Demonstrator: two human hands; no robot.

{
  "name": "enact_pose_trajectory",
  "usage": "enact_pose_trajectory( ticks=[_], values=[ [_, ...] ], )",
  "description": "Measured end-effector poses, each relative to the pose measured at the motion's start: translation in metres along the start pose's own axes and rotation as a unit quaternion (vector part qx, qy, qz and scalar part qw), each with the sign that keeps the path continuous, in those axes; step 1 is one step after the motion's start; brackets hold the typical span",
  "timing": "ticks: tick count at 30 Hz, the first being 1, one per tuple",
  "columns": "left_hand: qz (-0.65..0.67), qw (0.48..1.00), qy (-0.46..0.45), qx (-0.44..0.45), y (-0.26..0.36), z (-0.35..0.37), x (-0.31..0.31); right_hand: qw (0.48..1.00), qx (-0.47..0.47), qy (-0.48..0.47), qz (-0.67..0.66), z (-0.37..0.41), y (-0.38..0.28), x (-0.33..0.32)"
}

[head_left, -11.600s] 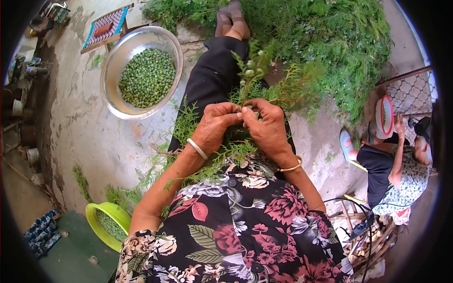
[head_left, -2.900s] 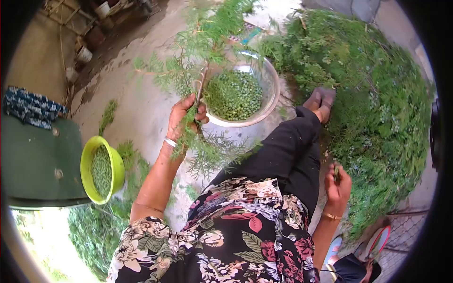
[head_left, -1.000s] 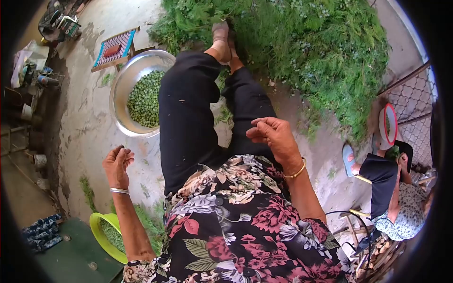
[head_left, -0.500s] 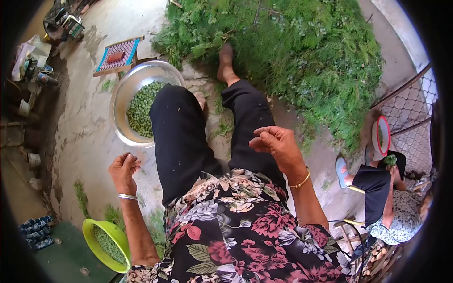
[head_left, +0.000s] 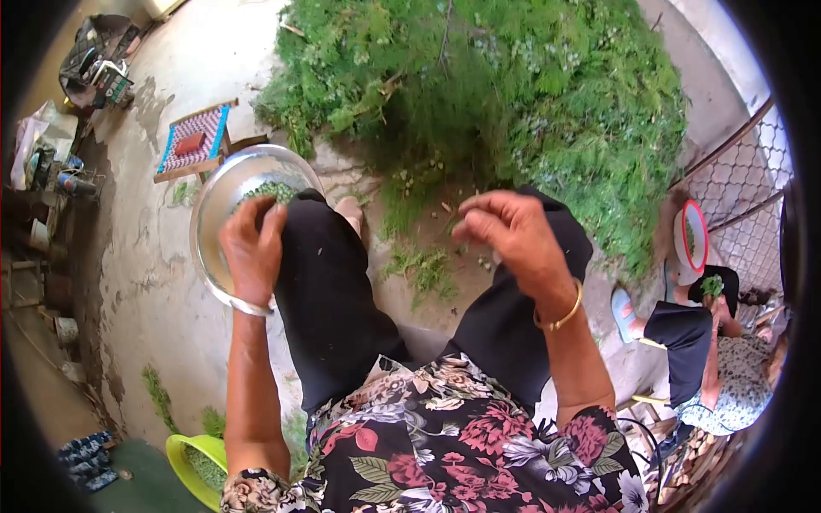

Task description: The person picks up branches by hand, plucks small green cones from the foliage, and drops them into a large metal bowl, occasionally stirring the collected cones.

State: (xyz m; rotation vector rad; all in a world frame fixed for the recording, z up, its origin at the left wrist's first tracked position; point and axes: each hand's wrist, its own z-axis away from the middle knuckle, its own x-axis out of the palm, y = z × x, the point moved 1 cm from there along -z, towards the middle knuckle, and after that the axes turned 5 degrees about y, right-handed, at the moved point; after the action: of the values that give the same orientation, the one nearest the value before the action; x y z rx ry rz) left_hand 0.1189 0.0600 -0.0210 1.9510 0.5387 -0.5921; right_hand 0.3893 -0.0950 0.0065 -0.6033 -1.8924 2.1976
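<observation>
My left hand point(head_left: 254, 244) is raised over the near right part of a large metal basin point(head_left: 209, 244). Its fingers curl downward, with a gap between thumb and forefinger, and nothing shows in it. Small green berry-like pieces point(head_left: 275, 190) lie in the basin, partly hidden by the hand and my left knee. Above my right thigh, my right hand point(head_left: 517, 232) has bent fingers drawn towards the thumb. Blur at the fingertips hides whatever they may hold. Beyond my knees spreads a big heap of feathery green branches point(head_left: 530, 111).
A low woven stool point(head_left: 192, 141) with a red block on it stands behind the basin. At lower left is a yellow-green basin point(head_left: 184, 466) of green pieces. Another person point(head_left: 727, 368) sits at right holding a green sprig, near a red-rimmed basin point(head_left: 697, 235).
Both hands have moved forward, the left also inward over the metal basin. My right knee has swung outward, and my right foot no longer shows at the heap. The left thumb and forefinger have parted.
</observation>
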Motion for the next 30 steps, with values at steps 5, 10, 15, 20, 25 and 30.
enact_pose_trajectory(
  ticks=[5, 10, 15, 20, 25, 30],
  values=[
    [-0.007, 0.986, -0.159, 0.047, 0.034, -0.073, 0.062, 0.997, 0.016, 0.073, 0.006, -0.063, 0.015, -0.044],
    [-0.017, 0.944, -0.328, 0.039, 0.019, -0.115, 0.184, 0.993, 0.033, 0.113, 0.005, -0.116, 0.018, -0.083],
    [-0.153, 0.908, -0.391, 0.005, -0.075, -0.068, 0.317, 0.979, 0.062, 0.181, -0.071, -0.132, 0.033, -0.096],
    [-0.197, 0.893, -0.401, -0.054, -0.138, 0.006, 0.383, 0.975, 0.112, 0.159, -0.106, -0.124, 0.041, -0.116],
    [-0.096, 0.904, -0.383, -0.164, -0.161, -0.021, 0.463, 0.973, 0.009, 0.222, -0.067, -0.119, 0.047, -0.102],
    [0.215, 0.859, -0.24, -0.399, -0.127, -0.051, 0.509, 0.956, 0.16, 0.231, -0.09, -0.127, 0.044, -0.115]
  ],
)
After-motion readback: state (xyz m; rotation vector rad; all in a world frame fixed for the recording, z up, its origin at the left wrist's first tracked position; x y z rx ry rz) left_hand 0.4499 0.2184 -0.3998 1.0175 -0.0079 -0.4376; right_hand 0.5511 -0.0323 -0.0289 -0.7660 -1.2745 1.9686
